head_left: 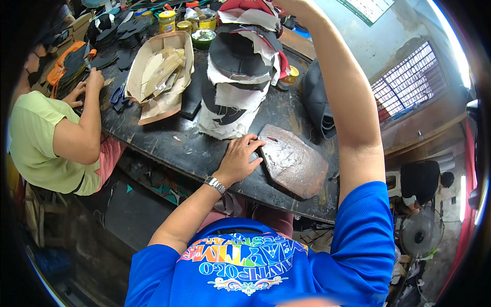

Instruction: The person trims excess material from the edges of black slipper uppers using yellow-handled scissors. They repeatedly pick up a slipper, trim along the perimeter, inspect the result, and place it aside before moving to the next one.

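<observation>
My left hand (239, 159) rests on the black worktable near its front edge, fingers spread, beside a worn, shiny brown-grey slab (294, 161) with a small slot at its far end. The fingertips lie at the slab's left edge. My right arm stretches far forward, and my right hand (299, 7) is at the picture's top edge, partly cut off, by the top of a tall stack. Its fingers cannot be made out. The stack holds curved black pieces (240, 53) with ragged white cloth (238, 94) and some red material between them.
On the worktable (169, 148) stand a cardboard box (186, 48) of tan pieces, a green bowl (203, 38), yellow jars (166, 22) and blue-handled scissors (118, 94). A black rounded object (318, 97) lies right. A co-worker (56, 138) works at left; another person (422, 184) bends near a fan (420, 234).
</observation>
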`<state>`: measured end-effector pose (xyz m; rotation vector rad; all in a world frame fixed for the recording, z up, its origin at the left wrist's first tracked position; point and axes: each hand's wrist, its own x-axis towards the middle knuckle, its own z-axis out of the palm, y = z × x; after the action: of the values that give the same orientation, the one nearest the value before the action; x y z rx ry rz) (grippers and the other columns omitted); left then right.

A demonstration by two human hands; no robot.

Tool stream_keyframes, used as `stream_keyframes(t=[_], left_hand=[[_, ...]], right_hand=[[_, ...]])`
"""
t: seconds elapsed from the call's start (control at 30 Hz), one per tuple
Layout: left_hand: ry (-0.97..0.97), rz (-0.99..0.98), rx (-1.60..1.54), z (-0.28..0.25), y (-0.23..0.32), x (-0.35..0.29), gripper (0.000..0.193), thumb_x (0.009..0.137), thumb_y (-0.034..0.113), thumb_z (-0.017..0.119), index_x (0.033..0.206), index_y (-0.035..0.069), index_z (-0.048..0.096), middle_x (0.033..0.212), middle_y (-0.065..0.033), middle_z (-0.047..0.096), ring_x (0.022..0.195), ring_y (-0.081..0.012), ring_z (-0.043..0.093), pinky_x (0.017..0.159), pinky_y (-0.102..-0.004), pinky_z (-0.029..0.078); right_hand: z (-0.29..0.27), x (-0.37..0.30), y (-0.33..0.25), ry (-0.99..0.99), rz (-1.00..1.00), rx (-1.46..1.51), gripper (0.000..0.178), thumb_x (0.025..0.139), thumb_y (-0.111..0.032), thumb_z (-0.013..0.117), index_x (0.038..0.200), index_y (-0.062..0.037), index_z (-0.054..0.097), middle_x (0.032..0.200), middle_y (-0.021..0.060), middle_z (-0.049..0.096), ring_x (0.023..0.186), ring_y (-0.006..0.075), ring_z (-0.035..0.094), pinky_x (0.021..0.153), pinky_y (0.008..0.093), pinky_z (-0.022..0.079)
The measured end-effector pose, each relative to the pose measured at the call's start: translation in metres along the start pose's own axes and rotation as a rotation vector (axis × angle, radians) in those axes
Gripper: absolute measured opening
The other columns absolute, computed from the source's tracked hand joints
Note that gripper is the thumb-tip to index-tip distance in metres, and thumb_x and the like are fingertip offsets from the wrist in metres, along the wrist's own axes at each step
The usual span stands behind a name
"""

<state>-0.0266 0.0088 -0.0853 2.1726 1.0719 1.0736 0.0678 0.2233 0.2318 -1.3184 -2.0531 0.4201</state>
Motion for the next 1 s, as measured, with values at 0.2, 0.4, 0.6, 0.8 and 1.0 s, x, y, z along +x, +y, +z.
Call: stream_keyframes(t=[0.2,0.4,0.6,0.8,1.0], left_hand=[[-0.01,0.005,-0.014,0.001,-0.003,0.0,0.045,0.08,0.02,0.072,0.122,0.013,0.06,0.123,-0.0105,0.052,0.112,-0.0259,0.052,0.099,-0.0385,0.036],[-0.009,0.001,-0.01,0.001,-0.002,0.001,0.043,0.08,0.02,0.072,0.121,0.014,0.061,0.124,-0.0095,0.052,0.112,-0.0255,0.052,0.099,-0.0384,0.036],[0.019,0.013,-0.026,0.002,-0.005,0.001,0.038,0.08,0.019,0.072,0.116,0.014,0.063,0.122,-0.0092,0.054,0.112,-0.0272,0.053,0.098,-0.0389,0.037],[0.091,0.18,-0.27,-0.025,0.022,0.001,0.021,0.078,0.009,0.073,0.099,0.009,0.069,0.098,-0.0096,0.067,0.086,-0.0274,0.066,0.076,-0.0371,0.052],[0.649,0.198,-0.249,-0.114,0.02,0.037,0.018,0.085,0.006,0.066,0.103,0.004,0.066,0.093,-0.0079,0.068,0.075,-0.0142,0.061,0.071,-0.0304,0.051]], right_hand=[[0.01,0.026,0.006,-0.017,0.019,-0.225,0.053,0.083,-0.056,0.066,0.1,-0.0068,0.073,0.089,0.0125,0.071,0.076,0.0224,0.066,0.064,0.036,0.051],[0.028,0.03,0.027,-0.053,-0.129,-0.26,0.051,0.079,-0.051,0.071,0.088,-0.001,0.072,0.079,0.0162,0.07,0.073,0.0256,0.066,0.066,0.0362,0.05],[0.044,0.008,0.034,0.061,-0.095,-0.349,0.069,0.083,-0.055,0.067,0.127,-0.0028,0.056,0.11,0.0199,0.067,0.101,0.0332,0.065,0.085,0.0386,0.051],[0.046,0.01,0.046,-0.056,-0.268,-0.146,0.059,0.092,-0.036,0.061,0.138,-0.0032,0.046,0.135,0.0198,0.055,0.128,0.0328,0.05,0.106,0.0375,0.04],[0.047,0.019,0.062,-0.044,-0.413,-0.147,0.035,0.092,-0.025,0.06,0.12,-0.0047,0.061,0.121,0.0139,0.064,0.117,0.0276,0.057,0.099,0.034,0.043]])
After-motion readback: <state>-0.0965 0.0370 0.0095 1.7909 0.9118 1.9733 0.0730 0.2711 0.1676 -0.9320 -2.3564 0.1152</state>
